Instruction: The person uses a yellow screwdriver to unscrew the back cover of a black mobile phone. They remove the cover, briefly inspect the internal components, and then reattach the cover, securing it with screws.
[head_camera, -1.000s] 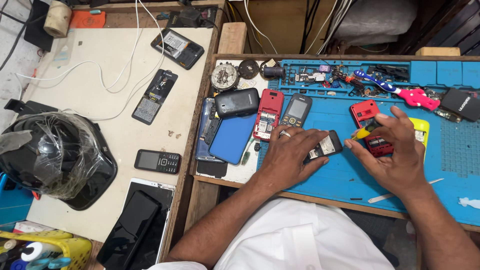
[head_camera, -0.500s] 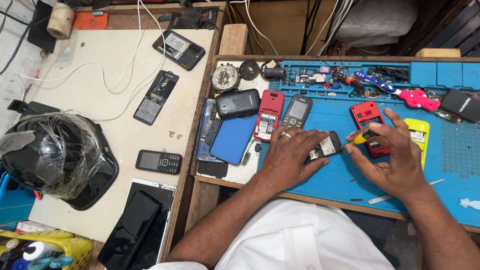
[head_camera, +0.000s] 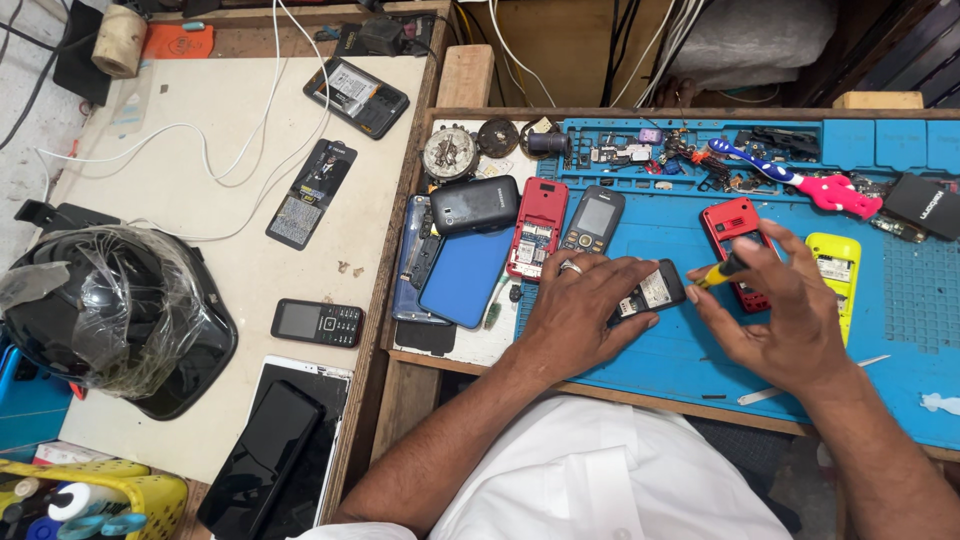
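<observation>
My left hand (head_camera: 578, 310), a ring on one finger, presses a small dark phone (head_camera: 652, 291) with its back open flat onto the blue work mat (head_camera: 640, 360). In my right hand (head_camera: 775, 310) is a yellow-handled screwdriver (head_camera: 722, 271), its tip pointing at the right end of that phone. Just behind my right hand lie a red phone (head_camera: 732, 222) and a yellow phone shell (head_camera: 836, 262).
On the mat's left lie a red phone (head_camera: 538, 226), a grey keypad phone (head_camera: 594, 218), a blue phone (head_camera: 465, 276) and a black phone (head_camera: 475, 204). A pink-handled toothbrush (head_camera: 800, 183) and small parts sit at the back. The white table holds a wrapped helmet (head_camera: 105, 315), phones and cables.
My right hand has shifted slightly left and turned the screwdriver against the small phone. My left hand has kept the phone pinned in place.
</observation>
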